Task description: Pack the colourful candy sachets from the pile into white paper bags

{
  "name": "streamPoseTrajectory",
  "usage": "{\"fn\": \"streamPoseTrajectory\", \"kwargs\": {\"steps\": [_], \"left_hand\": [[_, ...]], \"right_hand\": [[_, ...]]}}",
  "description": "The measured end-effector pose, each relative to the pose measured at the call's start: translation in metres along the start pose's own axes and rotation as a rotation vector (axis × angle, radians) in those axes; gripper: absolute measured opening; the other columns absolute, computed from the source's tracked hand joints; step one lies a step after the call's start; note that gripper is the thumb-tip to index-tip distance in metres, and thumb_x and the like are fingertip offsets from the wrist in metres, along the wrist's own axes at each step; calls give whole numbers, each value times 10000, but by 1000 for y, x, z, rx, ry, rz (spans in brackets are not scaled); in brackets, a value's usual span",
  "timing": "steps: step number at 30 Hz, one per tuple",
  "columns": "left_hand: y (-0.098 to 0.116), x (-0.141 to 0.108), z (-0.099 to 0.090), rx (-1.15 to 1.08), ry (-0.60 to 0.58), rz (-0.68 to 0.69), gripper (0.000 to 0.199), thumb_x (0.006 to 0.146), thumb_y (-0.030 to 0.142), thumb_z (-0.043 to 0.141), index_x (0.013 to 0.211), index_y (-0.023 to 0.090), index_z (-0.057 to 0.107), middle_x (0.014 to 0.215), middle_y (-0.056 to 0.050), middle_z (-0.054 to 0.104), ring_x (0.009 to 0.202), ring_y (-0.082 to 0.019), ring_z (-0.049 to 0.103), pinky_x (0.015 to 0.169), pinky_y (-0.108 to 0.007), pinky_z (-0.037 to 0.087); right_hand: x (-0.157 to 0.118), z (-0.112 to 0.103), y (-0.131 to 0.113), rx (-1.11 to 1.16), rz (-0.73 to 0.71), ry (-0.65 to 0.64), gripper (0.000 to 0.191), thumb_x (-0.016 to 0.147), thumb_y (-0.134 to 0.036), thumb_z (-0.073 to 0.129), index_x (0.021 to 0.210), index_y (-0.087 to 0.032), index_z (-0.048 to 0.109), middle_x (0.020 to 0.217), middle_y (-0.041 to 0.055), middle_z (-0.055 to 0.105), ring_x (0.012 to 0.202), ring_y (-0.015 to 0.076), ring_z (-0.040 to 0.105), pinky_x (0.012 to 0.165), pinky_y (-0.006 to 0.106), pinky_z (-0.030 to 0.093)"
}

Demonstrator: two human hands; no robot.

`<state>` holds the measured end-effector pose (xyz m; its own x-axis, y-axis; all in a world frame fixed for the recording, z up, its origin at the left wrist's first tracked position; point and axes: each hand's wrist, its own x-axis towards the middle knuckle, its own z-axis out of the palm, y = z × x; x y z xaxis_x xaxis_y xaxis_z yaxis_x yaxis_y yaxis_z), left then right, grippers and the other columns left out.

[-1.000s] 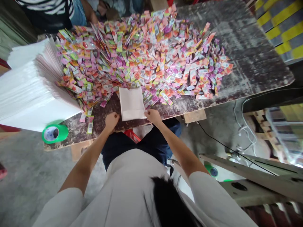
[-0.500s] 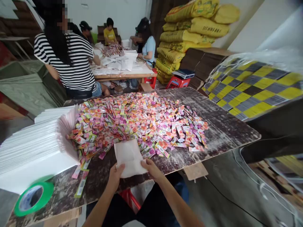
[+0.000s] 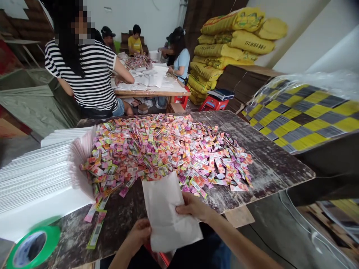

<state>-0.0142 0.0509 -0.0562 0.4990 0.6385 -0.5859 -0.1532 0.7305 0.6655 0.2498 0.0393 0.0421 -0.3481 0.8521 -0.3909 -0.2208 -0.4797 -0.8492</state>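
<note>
A white paper bag (image 3: 169, 216) is held over the near edge of the table, tilted, with its far end by the pile. My right hand (image 3: 193, 207) grips its right side, thumb on top. At the bag's left edge, my left hand (image 3: 138, 233) is closed with the thumb against the paper; its other fingers are mostly hidden. Just beyond lies a wide heap of small printed sachets (image 3: 168, 145) in pink, orange, purple and green. A few loose sachets (image 3: 97, 229) rest left of my left hand.
A stack of white paper bags (image 3: 42, 179) and a roll of green tape (image 3: 33, 246) are on the left of the dark worn table (image 3: 269, 160). People sit around another table (image 3: 146, 93) ahead. Yellow sacks (image 3: 232, 48) and wrapped yellow-grey bundles (image 3: 308, 112) stand right.
The bag has come nearer to me and turned, showing more of its length. My right hand has moved up along its side; my left hand is lower. The view has shifted slightly.
</note>
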Motion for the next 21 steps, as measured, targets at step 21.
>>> {"fn": "streamPoseTrajectory", "kwargs": {"steps": [21], "left_hand": [[41, -6, -57, 700, 522, 410, 246, 782, 410, 641, 944, 226, 665, 901, -63, 683, 858, -221, 642, 832, -363, 511]], "right_hand": [[165, 4, -146, -450, -361, 15, 291, 868, -323, 658, 1112, -164, 652, 930, 26, 731, 750, 112, 695, 716, 271, 574]]}}
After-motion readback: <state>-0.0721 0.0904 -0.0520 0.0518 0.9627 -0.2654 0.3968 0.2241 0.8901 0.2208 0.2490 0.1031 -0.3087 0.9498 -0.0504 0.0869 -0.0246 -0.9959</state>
